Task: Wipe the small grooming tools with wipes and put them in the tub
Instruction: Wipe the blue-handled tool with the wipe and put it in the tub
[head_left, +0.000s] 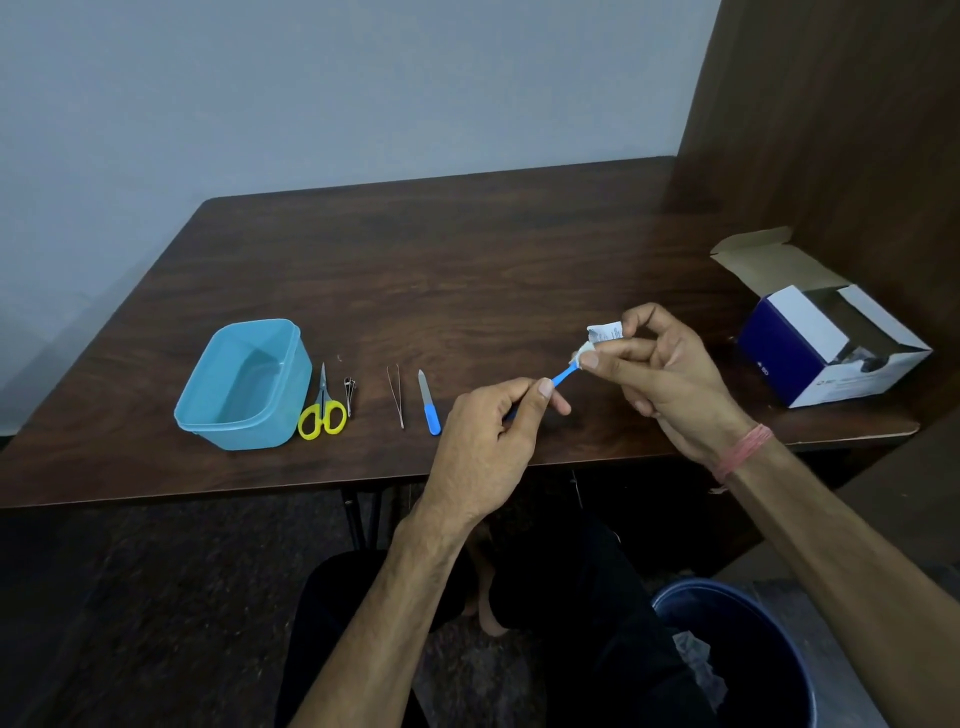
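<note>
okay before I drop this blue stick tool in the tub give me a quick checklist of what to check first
1. Left hand grips the thin blue plastic tool by its handle: ok.
2. Right hand pinches the small white wipe around the tool's tip: ok.
3. Tip fully wiped: cannot tell, the wipe hides it.
4. Light blue plastic tub open and nothing seen inside: ok.
5. Yellow-handled scissors, nail clipper, metal tweezers and blue-handled nail file lie on the table beside the tub, not yet put in: not ok.
</note>
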